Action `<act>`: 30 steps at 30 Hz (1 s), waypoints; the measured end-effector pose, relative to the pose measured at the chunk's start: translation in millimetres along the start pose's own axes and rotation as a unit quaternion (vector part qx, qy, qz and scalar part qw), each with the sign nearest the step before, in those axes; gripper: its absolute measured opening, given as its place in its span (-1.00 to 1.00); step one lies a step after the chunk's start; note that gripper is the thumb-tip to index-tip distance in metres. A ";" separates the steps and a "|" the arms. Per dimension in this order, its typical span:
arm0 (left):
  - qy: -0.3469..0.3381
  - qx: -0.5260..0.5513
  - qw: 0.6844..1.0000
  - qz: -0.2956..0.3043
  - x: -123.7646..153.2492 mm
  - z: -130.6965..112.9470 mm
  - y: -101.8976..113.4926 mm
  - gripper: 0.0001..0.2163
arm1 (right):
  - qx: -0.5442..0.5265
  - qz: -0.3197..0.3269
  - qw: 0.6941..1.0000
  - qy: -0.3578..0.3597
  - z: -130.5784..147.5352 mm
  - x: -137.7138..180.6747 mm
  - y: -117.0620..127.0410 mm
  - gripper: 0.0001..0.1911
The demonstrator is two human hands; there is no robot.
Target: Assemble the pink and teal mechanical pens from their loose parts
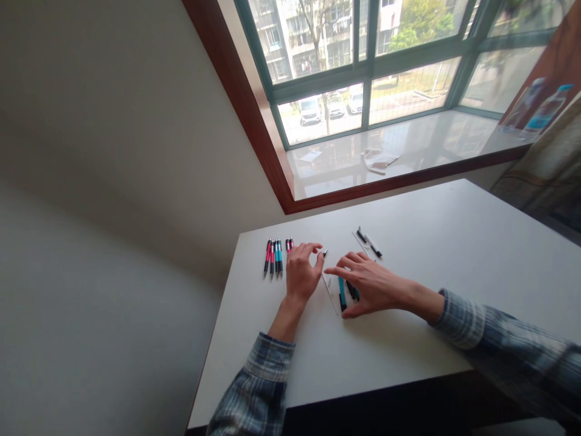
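Note:
My left hand is over the table with thumb and forefinger apart. Just beyond those fingertips is a small dark pen tip; I cannot tell whether they touch it. My right hand arches with spread fingers above loose pen parts, its thumb low beside a teal pen barrel with a black grip. Dark parts lie partly hidden under that palm. Between the hands is a thin white refill. Left of my left hand stand in a row several pink and teal pens, with more pink pens partly covered by it.
More pen parts, black and clear, lie farther back on the white table. Behind it is a window sill with a crumpled cloth and a plastic bottle. A wall rises at the left.

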State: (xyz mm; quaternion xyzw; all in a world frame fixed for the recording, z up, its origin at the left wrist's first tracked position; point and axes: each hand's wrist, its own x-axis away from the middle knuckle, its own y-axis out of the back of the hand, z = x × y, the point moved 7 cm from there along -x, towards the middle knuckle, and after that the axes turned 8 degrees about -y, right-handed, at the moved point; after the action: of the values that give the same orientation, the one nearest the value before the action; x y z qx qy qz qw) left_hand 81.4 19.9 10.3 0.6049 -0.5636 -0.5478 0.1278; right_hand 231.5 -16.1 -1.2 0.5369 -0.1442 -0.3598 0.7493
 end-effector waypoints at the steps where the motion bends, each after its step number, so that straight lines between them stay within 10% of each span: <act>1: 0.002 0.003 1.000 -0.005 -0.1 -0.3 1.5 -0.87 | 0.001 -0.003 1.000 0.001 0.4 -0.1 -0.1 -0.04; 12: 0.051 0.120 0.990 -0.052 4.3 -0.8 14.4 -0.87 | -0.042 -0.075 0.996 0.014 -5.0 -1.2 18.0 -0.06; 20: 0.139 0.488 0.849 0.147 14.5 -11.9 -21.0 -0.63 | -0.089 -0.176 0.980 0.012 -7.1 0.3 36.4 -0.05; 25: 0.177 0.505 0.834 0.132 15.9 -8.9 -23.9 -0.61 | -0.113 -0.188 0.975 0.019 -9.1 0.5 37.3 0.01; 30: 0.188 0.452 0.872 -0.015 10.5 17.7 -8.8 -0.66 | -0.115 -0.169 0.978 0.032 -9.9 -2.1 31.7 -0.76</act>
State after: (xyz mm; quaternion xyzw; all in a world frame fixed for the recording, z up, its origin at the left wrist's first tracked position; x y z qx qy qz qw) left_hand 69.4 22.4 -8.4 0.6964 -0.7060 -0.1111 -0.0648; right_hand 248.2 -2.4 24.2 0.4746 0.0153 -0.4785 0.7386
